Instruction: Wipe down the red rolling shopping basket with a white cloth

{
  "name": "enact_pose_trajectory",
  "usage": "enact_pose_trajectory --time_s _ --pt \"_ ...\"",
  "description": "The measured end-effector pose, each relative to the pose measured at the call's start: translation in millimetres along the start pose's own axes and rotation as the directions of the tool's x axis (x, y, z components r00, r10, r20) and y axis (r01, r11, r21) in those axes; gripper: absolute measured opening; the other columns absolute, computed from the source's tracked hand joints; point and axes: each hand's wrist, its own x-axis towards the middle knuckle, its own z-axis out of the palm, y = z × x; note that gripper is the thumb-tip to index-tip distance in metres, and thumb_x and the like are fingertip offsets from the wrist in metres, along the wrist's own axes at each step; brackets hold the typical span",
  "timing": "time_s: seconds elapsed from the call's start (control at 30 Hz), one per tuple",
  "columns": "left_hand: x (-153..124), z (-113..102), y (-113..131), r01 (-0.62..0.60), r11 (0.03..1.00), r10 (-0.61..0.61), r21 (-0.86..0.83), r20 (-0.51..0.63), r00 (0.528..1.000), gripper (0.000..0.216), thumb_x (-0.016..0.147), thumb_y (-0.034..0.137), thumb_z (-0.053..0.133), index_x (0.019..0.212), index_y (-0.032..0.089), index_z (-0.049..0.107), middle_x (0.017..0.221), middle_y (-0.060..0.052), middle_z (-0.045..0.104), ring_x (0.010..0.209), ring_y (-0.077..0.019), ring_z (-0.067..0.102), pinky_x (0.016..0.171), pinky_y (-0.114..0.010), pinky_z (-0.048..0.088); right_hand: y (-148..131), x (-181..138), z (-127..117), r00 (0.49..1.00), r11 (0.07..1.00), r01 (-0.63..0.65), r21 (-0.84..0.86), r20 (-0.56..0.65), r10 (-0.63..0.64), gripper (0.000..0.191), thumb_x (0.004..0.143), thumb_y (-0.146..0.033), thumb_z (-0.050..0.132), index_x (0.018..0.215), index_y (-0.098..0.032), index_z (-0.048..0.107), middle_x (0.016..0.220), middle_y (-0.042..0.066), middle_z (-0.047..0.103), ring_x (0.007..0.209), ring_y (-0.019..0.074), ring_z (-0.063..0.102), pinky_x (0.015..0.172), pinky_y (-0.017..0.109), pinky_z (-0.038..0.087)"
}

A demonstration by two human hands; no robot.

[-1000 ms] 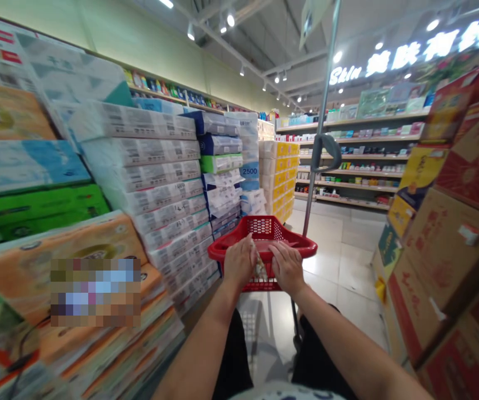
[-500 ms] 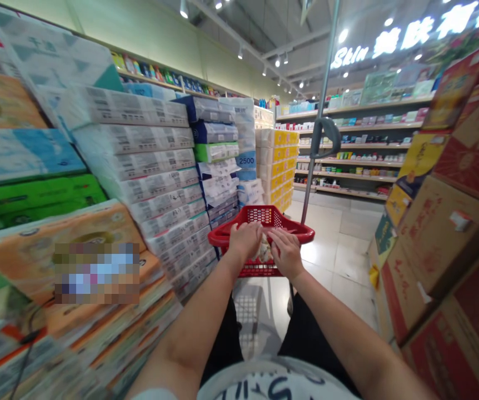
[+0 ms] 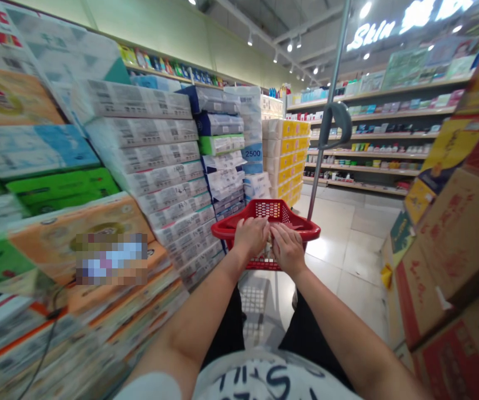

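Observation:
A red plastic shopping basket (image 3: pixel 302 225) stands on the floor in front of me, with a grey pull handle (image 3: pixel 334 119) rising on a metal pole at its right. Both my hands reach into its near side. My left hand (image 3: pixel 251 236) and my right hand (image 3: pixel 286 247) are side by side, fingers curled around a small pale item that is mostly hidden between them. What that item is I cannot make out.
Stacked packs of tissue and paper rolls (image 3: pixel 151 166) line the left of the aisle. Cardboard cartons (image 3: pixel 452 244) are piled on the right. A yellow box stack (image 3: pixel 285 161) and product shelves (image 3: pixel 373 139) stand ahead on the tiled floor (image 3: pixel 348 261).
My hands have closed together over the item at the basket's near edge. The view has tilted down a little and my shirt now shows at the bottom.

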Motion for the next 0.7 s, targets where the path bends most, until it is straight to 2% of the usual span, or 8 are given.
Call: enact_pose_trajectory --time_s 0.17,0.23,0.3,0.37,0.43,0.5,0.57,0.7 --pt "-7.2 2.0 -4.1 -0.153 0.988 0.153 -0.008 -0.004 0.988 0.037 0.098 0.031 0.034 0.130 0.018 0.048 0.135 -0.009 0.054 0.125 -0.0223 0.046 0.107 -0.040 0.033 1.5 -1.9 -0.8 1.000 1.000 -0.018 0.014 -0.002 0.018 0.041 0.093 -0.017 0.043 0.134 -0.019 0.050 0.130 0.008 0.059 0.127 0.0226 0.048 0.103 0.039 0.032" --pt "-4.0 0.4 -8.7 -0.111 0.993 0.112 -0.024 0.041 0.993 0.037 0.099 0.031 0.031 0.128 0.019 0.050 0.133 -0.007 0.056 0.123 -0.0208 0.048 0.105 -0.038 0.035 -0.1 -1.4 -1.7 0.999 0.999 -0.034 0.022 0.012 0.033 0.040 0.093 -0.017 0.042 0.133 -0.019 0.051 0.131 0.008 0.059 0.127 0.0221 0.048 0.104 0.039 0.031" --pt "0.4 -1.4 -11.6 -0.020 0.999 0.022 -0.025 0.091 0.996 0.038 0.100 0.032 0.027 0.125 0.020 0.053 0.128 -0.006 0.060 0.117 -0.0200 0.052 0.100 -0.036 0.040 -2.4 -0.4 -1.6 0.999 0.998 -0.050 0.023 0.023 0.049 0.040 0.093 -0.017 0.043 0.133 -0.020 0.051 0.131 0.008 0.058 0.127 0.0215 0.047 0.104 0.039 0.031" --pt "1.6 -2.5 -11.4 0.032 0.999 -0.031 -0.005 0.094 0.995 0.038 0.100 0.033 0.027 0.124 0.020 0.053 0.125 -0.006 0.062 0.114 -0.0207 0.054 0.098 -0.037 0.041 -4.6 0.5 -0.6 0.998 0.998 -0.059 0.019 0.024 0.059 0.040 0.093 -0.017 0.043 0.132 -0.019 0.051 0.132 0.008 0.058 0.128 0.0213 0.045 0.104 0.039 0.031" --pt "-2.2 -2.5 -9.7 -0.010 1.000 0.010 0.003 0.042 0.999 0.037 0.100 0.033 0.030 0.126 0.020 0.052 0.128 -0.007 0.059 0.117 -0.0217 0.052 0.102 -0.039 0.038 -6.0 0.8 0.5 0.998 0.998 -0.058 0.012 0.018 0.058 0.040 0.093 -0.017 0.044 0.132 -0.018 0.051 0.132 0.008 0.057 0.128 0.0213 0.045 0.105 0.039 0.030" --pt "-8.2 -1.4 -9.5 -0.111 0.994 0.111 -0.010 -0.011 0.994 0.037 0.099 0.032 0.033 0.130 0.019 0.049 0.134 -0.008 0.055 0.124 -0.0219 0.047 0.107 -0.040 0.033 -6.4 0.9 1.0 0.998 0.999 -0.054 0.005 0.011 0.054 0.039 0.093 -0.018 0.045 0.132 -0.017 0.051 0.133 0.008 0.057 0.128 0.0212 0.045 0.105 0.038 0.030" --pt "-12.1 0.2 -12.6 -0.163 0.986 0.162 -0.030 -0.022 0.987 0.037 0.099 0.034 0.035 0.131 0.021 0.048 0.137 -0.007 0.053 0.128 -0.0212 0.044 0.108 -0.040 0.032 -6.8 0.9 1.1 0.999 0.999 -0.046 0.000 0.009 0.046 0.039 0.093 -0.018 0.045 0.132 -0.017 0.051 0.133 0.008 0.057 0.128 0.0213 0.045 0.105 0.038 0.030" --pt "-8.8 2.8 -20.8 -0.020 0.999 0.021 -0.036 0.008 1.000 0.036 0.100 0.035 0.030 0.127 0.024 0.052 0.131 -0.004 0.058 0.122 -0.0207 0.050 0.104 -0.041 0.037 -9.0 2.1 2.5 0.999 0.999 -0.040 -0.005 -0.012 0.040 0.038 0.092 -0.017 0.045 0.129 -0.017 0.053 0.130 0.008 0.059 0.126 0.0219 0.047 0.104 0.038 0.031"
